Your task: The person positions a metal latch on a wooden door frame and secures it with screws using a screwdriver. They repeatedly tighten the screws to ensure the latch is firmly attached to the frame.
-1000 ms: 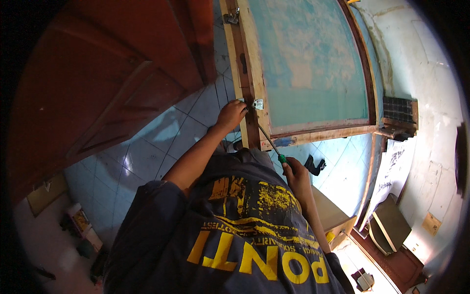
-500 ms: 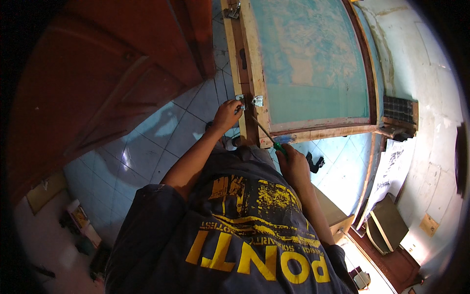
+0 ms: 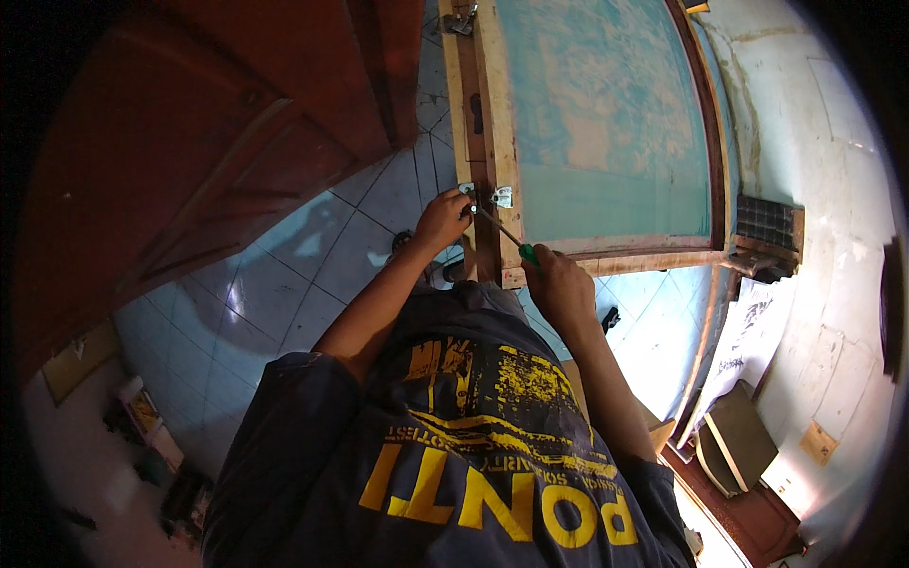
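My right hand [image 3: 561,287] is wrapped round the green handle of a screwdriver [image 3: 502,227]. Its thin shaft slants up and left, and the tip meets a small shiny metal piece [image 3: 474,209] at the wooden rail. My left hand [image 3: 445,220] pinches that piece, its fingertips close to the rail's left edge; their grip partly hides it. Just right of the tip, a metal bracket [image 3: 503,197] sits on the corner of a wooden-framed mesh screen [image 3: 606,123] with a teal coating. Another metal bracket [image 3: 461,21] is at the rail's far end.
A dark red panelled door [image 3: 237,142] looms on the left above blue-grey floor tiles [image 3: 294,256]. Printed paper sheets [image 3: 748,336] lean by the wall at right, near a dark chair-like object [image 3: 734,440]. A dark grid-patterned block [image 3: 765,222] stands beyond the screen's right corner.
My right hand has moved up and slightly left, bringing the screwdriver tip from the middle of the rail to the small metal piece at my left fingertips. My left hand has barely shifted.
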`<state>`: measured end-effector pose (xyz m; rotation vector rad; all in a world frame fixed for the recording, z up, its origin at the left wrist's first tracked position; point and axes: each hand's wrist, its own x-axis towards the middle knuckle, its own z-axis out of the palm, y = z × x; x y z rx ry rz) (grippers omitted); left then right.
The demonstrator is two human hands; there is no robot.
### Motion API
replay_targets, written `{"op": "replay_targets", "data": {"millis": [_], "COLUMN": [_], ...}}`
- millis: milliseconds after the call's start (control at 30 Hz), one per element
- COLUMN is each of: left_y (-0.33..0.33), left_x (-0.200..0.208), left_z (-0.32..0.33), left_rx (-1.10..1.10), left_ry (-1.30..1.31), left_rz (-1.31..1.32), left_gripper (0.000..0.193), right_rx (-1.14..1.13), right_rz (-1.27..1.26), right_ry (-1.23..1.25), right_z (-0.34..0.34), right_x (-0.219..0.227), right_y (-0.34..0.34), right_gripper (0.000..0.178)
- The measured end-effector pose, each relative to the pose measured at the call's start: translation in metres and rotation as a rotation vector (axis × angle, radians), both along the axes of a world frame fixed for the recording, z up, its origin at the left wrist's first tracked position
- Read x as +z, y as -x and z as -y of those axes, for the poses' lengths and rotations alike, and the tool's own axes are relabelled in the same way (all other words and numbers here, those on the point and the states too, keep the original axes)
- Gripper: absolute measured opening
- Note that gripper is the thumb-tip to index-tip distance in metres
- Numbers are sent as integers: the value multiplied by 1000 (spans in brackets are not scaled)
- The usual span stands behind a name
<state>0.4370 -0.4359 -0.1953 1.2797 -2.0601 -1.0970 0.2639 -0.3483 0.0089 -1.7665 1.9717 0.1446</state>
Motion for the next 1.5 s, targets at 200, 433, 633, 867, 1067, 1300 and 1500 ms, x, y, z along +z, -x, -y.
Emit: {"op": "replay_targets", "data": {"millis": [200, 433, 633, 867, 1067, 1300, 1500], "left_y": [-1, 3, 8, -3, -1, -1, -3], "left_x": [-10, -30, -42, -17, -34, -16, -25], "left_z": [0, 0, -5, -4, -8, -2, -5], "left_rx": [-24, -42, -26, -46, -3, -71, -59], "left_ry": [13, 44, 113, 73, 210, 23, 92], "left_rz": [22, -19, -45, -55, -92, -8, -10], "left_gripper": [24, 22, 20, 23, 29, 30, 32], "right_rx": [206, 280, 422, 583, 519, 675, 721], "right_rz": [-114, -208, -274, -240, -184, -393, -398], "right_ry": [10, -39, -65, 29, -99, -132, -178], "right_z": [21, 33, 51, 78, 95, 101, 100], "right_x": [-8, -2, 1, -6, 4, 6, -1], "right_y": [1, -5, -12, -18, -36, -52, -55], "right_gripper": [25, 24, 25, 28, 28, 16, 11]}}
